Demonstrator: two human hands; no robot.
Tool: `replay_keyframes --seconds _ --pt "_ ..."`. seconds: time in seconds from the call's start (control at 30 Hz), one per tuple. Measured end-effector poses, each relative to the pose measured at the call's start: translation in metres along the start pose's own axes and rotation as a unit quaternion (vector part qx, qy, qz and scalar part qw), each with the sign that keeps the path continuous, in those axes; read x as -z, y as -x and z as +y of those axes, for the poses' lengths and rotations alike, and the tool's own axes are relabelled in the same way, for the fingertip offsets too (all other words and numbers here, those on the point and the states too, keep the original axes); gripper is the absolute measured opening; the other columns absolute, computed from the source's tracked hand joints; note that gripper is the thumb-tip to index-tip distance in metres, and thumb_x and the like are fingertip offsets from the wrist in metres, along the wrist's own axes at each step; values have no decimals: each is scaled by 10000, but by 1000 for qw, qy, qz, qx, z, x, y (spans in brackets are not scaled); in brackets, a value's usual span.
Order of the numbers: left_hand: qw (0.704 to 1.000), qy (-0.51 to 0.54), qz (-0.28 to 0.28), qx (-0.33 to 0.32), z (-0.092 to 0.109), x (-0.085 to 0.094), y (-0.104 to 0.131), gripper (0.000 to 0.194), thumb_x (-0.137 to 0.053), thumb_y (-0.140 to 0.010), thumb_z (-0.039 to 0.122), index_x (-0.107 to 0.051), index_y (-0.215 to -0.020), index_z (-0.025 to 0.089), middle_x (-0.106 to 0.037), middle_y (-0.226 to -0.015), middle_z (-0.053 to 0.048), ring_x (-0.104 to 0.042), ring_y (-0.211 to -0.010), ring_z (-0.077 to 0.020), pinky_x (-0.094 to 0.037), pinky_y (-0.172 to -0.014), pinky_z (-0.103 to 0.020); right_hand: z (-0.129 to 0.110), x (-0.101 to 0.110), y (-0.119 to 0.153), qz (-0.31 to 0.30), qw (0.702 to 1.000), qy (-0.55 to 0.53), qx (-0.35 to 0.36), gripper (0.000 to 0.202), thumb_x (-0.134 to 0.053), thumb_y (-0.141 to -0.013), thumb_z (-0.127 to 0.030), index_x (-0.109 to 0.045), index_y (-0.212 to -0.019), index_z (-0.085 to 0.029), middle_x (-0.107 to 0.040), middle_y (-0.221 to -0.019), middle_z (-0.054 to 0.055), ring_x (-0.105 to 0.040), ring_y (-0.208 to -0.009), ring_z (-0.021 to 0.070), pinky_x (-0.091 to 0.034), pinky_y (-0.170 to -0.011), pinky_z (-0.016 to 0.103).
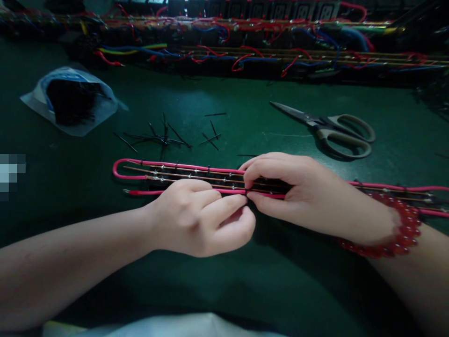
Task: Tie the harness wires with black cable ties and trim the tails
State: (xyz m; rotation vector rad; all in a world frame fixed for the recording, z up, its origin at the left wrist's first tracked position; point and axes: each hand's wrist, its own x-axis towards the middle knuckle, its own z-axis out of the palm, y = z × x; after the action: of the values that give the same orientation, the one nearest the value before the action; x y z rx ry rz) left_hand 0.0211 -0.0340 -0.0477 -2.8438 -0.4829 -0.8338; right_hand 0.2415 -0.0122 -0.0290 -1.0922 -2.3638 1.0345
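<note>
A long black socket strip [168, 174] lies across the table, with bare copper rods, solder points and a red wire [189, 167] looped around its left end. Small black cable ties hold the wire to it at intervals. At the near edge, a black cable tie [246, 191] sits around the red wire between my fingertips. My left hand [206, 217] is closed, thumb and forefinger pinched at that tie; its tail is hidden. From the right, my right hand [294, 187] reaches over the strip, thumb and forefinger closed at the same tie.
Loose black cable ties [163, 138] lie beyond the strip. A plastic bag [101, 110] full of black ties stands open at the back left. Grey-handled scissors [315, 124] rest at the back right. Wired strips [210, 51] line the far edge.
</note>
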Motion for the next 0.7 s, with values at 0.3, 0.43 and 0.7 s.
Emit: replay_keyframes --seconds 0.3,0.43,0.7 --pt "1000 10 6 7 -2 -3 2 61 -651 -886 140 -669 -931 177 -789 -879 -7 -684 -581 -125 -493 -486 -257 1 -1 -1 -5 1000 4 1 62 -607 -854 -242 -655 -834 -210 -698 -884 44 -626 -817 209 -452 -673 330" --pt "1000 9 2 -2 -3 -3 2 65 -644 -893 142 -668 -942 178 -789 -873 -5 -684 -581 -119 -494 -490 -250 1 -3 -2 7 1000 11 -1 106 -608 -878 -279 -649 -811 -208 -694 -877 42 -621 -811 205 -446 -671 330" --pt "1000 15 0 1 -4 -2 2 48 -650 -894 147 -675 -927 172 -789 -875 -11 -699 -607 -130 -511 -502 -259 3 -5 -1 7 1000 18 2 94 -611 -879 -272 -643 -815 -212 -694 -884 40 -628 -819 206 -453 -670 335"
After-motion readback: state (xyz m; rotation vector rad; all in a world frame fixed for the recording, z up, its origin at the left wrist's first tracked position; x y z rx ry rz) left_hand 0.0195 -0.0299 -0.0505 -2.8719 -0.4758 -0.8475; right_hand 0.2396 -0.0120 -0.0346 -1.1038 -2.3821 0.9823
